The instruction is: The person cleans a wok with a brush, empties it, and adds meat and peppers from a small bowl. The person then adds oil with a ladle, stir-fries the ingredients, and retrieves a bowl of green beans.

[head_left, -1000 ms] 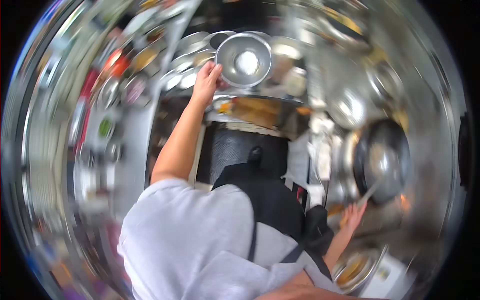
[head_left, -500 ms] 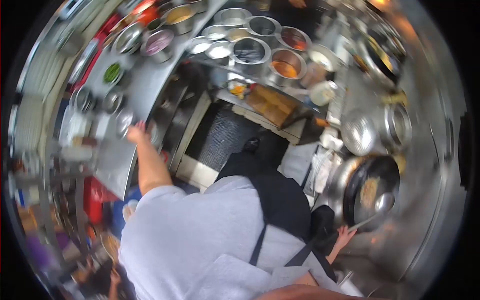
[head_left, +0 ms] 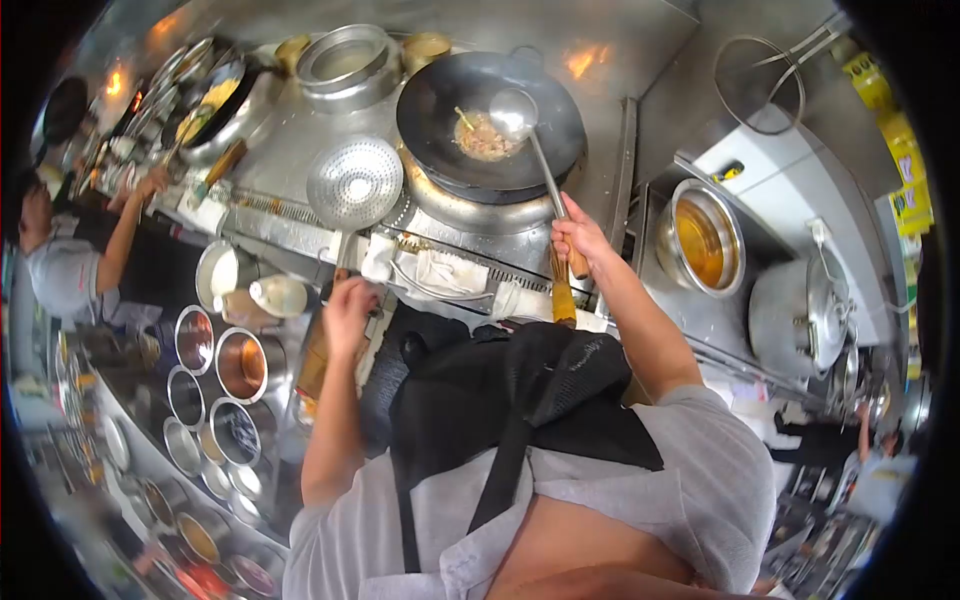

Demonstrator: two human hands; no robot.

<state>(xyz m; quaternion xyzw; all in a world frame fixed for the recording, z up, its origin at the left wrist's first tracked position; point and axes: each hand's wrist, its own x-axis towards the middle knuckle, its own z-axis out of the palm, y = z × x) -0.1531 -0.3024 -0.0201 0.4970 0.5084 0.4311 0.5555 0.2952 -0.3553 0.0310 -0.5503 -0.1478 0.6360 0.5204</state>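
My right hand [head_left: 582, 240] is closed around the wooden handle of a metal ladle [head_left: 514, 112]. The ladle's bowl rests in a black wok [head_left: 440, 105], beside a small heap of food [head_left: 482, 138]. My left hand [head_left: 348, 308] is near the lower end of the perforated strainer's handle; its fingers are curled, and whether they hold anything is unclear. The strainer [head_left: 355, 184] lies face up on the steel counter, left of the wok. Folded white cloths [head_left: 440, 272] lie on the front edge between my hands.
A pot of amber liquid [head_left: 703, 240] and a lidded pot [head_left: 795, 318] stand at right. Steel containers [head_left: 241, 366] fill the lower left. Stacked pots [head_left: 345, 68] stand behind the strainer. Another person [head_left: 70, 270] works at far left beside a second wok [head_left: 215, 105].
The view has swung round to face the wok. My left hand, earlier holding a steel bowl and then reaching to the side counter, is now by the strainer handle. The ladle stays in my right hand.
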